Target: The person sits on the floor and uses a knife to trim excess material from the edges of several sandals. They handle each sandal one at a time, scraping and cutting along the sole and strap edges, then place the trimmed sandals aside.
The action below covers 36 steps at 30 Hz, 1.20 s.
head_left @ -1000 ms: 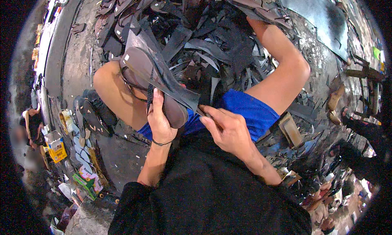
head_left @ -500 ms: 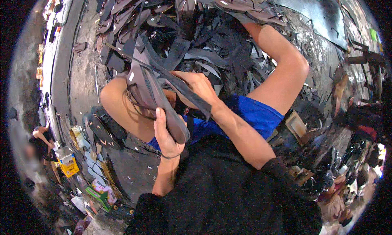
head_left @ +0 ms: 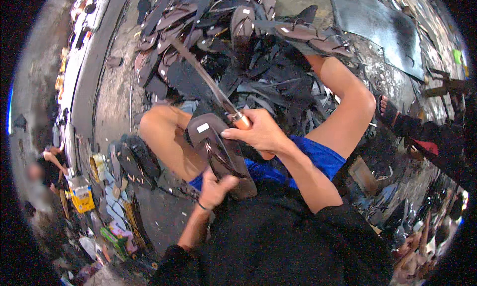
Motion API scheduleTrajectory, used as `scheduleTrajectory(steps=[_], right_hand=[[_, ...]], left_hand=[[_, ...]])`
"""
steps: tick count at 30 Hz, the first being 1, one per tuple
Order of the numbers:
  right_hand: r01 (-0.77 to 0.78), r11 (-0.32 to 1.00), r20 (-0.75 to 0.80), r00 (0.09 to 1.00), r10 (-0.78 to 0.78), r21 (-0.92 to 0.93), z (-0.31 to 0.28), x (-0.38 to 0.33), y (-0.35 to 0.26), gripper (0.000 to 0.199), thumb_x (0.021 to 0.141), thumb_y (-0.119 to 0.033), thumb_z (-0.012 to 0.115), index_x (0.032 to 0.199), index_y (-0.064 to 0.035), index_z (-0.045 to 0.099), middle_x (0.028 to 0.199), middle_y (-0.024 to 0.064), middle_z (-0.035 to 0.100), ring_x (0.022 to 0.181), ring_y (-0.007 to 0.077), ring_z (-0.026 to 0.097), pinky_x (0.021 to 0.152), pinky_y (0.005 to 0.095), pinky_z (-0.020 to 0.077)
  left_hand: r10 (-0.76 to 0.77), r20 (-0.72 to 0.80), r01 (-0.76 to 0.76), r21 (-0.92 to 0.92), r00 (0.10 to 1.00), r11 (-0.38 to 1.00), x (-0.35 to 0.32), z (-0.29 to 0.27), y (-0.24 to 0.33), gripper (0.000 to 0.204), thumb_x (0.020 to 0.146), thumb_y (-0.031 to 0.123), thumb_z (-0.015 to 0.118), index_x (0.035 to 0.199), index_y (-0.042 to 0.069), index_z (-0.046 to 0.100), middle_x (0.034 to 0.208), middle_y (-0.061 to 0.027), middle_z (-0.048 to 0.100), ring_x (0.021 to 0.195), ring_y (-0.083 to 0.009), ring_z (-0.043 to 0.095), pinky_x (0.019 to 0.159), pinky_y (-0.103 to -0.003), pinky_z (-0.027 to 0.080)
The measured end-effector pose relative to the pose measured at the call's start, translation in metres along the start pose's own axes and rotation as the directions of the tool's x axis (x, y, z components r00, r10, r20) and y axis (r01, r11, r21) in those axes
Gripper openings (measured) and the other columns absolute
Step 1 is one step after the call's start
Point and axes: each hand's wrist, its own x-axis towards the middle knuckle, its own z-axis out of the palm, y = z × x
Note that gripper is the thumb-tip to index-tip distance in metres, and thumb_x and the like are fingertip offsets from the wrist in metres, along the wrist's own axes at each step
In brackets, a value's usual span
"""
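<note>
A dark brown flip-flop [head_left: 209,130] with a thin dark strap and a small white label is held over my lap, its top face turned up. My left hand [head_left: 214,190] is closed around its lower part beside the strap, a little smeared by motion. My right hand [head_left: 263,134] is wrapped round the orange-brown handle of a long knife [head_left: 208,82]. The narrow blade points up and left, away from the flip-flop. My right thumb lies at the flip-flop's upper right edge; whether it presses on it I cannot tell.
Beyond my knees lies a heap of brown flip-flops [head_left: 181,18], with dark rubber offcuts [head_left: 278,92] between my legs. A dark sheet [head_left: 375,30] lies far right. Another person's foot [head_left: 385,106] is at right. A yellow container [head_left: 82,199] and another person [head_left: 52,159] are at left.
The flip-flop has turned from tilted on edge to face up. The dark strip alongside it is no longer there. My right hand has moved up and right, and the knife now shows plainly.
</note>
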Motion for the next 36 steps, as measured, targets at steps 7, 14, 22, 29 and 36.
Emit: scheduleTrajectory(steps=[7, 14, 22, 29, 36], right_hand=[[0.173, 0.977, -0.147, 0.97, -0.191, -0.124, 0.027, -0.04, 0.006, 0.038, 0.081, -0.031, 0.082, 0.093, 0.0012, 0.066, 0.079, 0.0134, 0.07, 0.067, 0.0186, 0.063, 0.065, 0.0358, 0.0514], [0.304, 0.937, -0.392, 0.851, -0.349, -0.175, 0.034, -0.052, -0.012, 0.035, 0.089, -0.018, 0.074, 0.118, -0.001, 0.064, 0.085, 0.0098, 0.068, 0.075, 0.0161, 0.064, 0.063, 0.0358, 0.0498], [0.299, 0.927, -0.076, 0.943, -0.323, -0.225, 0.001, -0.145, 0.009, 0.034, 0.085, -0.014, 0.075, 0.117, -0.0049, 0.069, 0.097, 0.0126, 0.072, 0.076, 0.0245, 0.069, 0.067, 0.0336, 0.0559], [0.335, 0.875, -0.126, 0.909, -0.398, -0.349, 0.009, -0.144, 0.013, 0.034, 0.082, -0.014, 0.078, 0.114, -0.0037, 0.07, 0.097, 0.0137, 0.072, 0.078, 0.0248, 0.071, 0.068, 0.0338, 0.0582], [0.419, 0.832, -0.166, 0.85, -0.5, -0.363, 0.017, -0.087, -0.034, 0.025, 0.088, -0.009, 0.071, 0.111, 0.0005, 0.07, 0.089, 0.0166, 0.072, 0.068, 0.0226, 0.068, 0.061, 0.0312, 0.0537]], left_hand=[[0.042, -0.278, -0.094, -0.177, 0.96, 0.98, 0.06, -0.016, 0.063, 0.027, 0.095, 0.017, 0.068, 0.113, -0.002, 0.062, 0.103, -0.0072, 0.069, 0.092, -0.0147, 0.066, 0.084, -0.03, 0.053], [0.081, -0.582, -0.256, -0.225, 0.809, 0.94, 0.067, -0.028, 0.065, 0.036, 0.093, 0.023, 0.072, 0.117, 0.0, 0.06, 0.107, -0.0079, 0.067, 0.096, -0.0157, 0.066, 0.087, -0.031, 0.053], [-0.151, -0.41, -0.14, -0.598, 0.899, 0.789, 0.044, -0.065, 0.109, 0.036, 0.1, 0.029, 0.06, 0.125, 0.004, 0.058, 0.114, -0.0076, 0.067, 0.098, -0.0179, 0.068, 0.086, -0.035, 0.057], [-0.162, -0.341, -0.079, -0.594, 0.926, 0.801, 0.028, -0.042, 0.113, 0.031, 0.099, 0.022, 0.061, 0.123, 0.003, 0.056, 0.11, -0.0093, 0.067, 0.097, -0.0187, 0.067, 0.085, -0.034, 0.057], [-0.057, -0.288, -0.074, -0.425, 0.956, 0.902, 0.031, -0.042, 0.114, 0.032, 0.093, 0.014, 0.066, 0.121, 0.001, 0.055, 0.108, -0.0084, 0.066, 0.093, -0.0169, 0.067, 0.085, -0.032, 0.056]])
